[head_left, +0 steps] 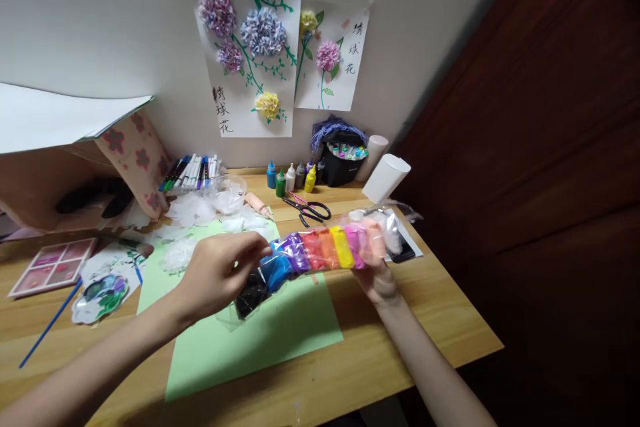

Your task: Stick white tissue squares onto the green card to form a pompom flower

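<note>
A long strip of clear plastic packets of coloured modelling clay [326, 247] is held above the table, running from black and blue through purple, red, orange, yellow and pink to white. My left hand [225, 268] is closed at its blue end, the fingertips pinching the plastic from above. From below, my right hand [379, 280] grips the strip near the pink and peach packets, its fingers partly hidden behind them. Beneath the strip lies a sheet of light green paper [250, 353], with crumpled white tissue [179, 255] on its far left part.
Behind the strip lie black-handled scissors [315, 211] and several small paint bottles [291, 177]. A black marker case [344, 160] stands by the wall. At left are a paint palette [100, 298], a blue brush [50, 325], a pink tray [54, 267] and a cardboard box [137, 160].
</note>
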Action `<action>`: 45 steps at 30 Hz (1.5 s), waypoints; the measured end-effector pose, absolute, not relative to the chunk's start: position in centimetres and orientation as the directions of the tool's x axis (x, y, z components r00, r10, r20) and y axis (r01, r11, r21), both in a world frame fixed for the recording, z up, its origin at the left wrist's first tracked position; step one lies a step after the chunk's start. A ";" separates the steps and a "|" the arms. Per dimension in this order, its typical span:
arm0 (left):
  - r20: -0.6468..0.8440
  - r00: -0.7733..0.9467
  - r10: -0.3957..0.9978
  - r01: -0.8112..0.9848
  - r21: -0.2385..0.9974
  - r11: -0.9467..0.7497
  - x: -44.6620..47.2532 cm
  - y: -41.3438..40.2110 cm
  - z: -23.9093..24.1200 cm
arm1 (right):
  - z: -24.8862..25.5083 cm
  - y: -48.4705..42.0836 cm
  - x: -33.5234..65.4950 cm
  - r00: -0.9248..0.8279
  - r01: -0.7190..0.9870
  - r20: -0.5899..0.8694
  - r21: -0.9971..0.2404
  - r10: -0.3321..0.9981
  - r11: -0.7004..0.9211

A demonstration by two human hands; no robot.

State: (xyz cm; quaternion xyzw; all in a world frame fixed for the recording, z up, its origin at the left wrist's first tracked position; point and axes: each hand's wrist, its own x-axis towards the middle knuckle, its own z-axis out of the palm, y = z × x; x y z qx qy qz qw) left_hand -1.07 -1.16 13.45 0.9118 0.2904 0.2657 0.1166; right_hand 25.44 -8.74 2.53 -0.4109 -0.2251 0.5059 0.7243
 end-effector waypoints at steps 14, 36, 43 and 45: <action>0.458 0.829 0.319 0.238 0.227 -0.944 6.8 -2.9 12.5 | 6.2 -8.4 20.9 0.459 -0.463 0.040 -0.842 0.888 0.277; 0.347 0.424 0.837 0.022 0.919 -0.393 7.6 -2.3 11.6 | 2.3 -9.3 21.2 0.303 -0.673 -0.088 -0.725 0.949 0.148; 0.545 0.204 0.813 0.026 0.827 -0.561 8.2 1.0 11.7 | 0.7 -9.8 22.4 0.172 -0.594 -0.053 -0.802 0.984 0.060; 0.581 0.235 0.780 0.133 0.775 -0.617 7.9 1.1 11.2 | 0.1 -10.2 23.1 0.164 -0.548 -0.085 -0.837 0.983 0.019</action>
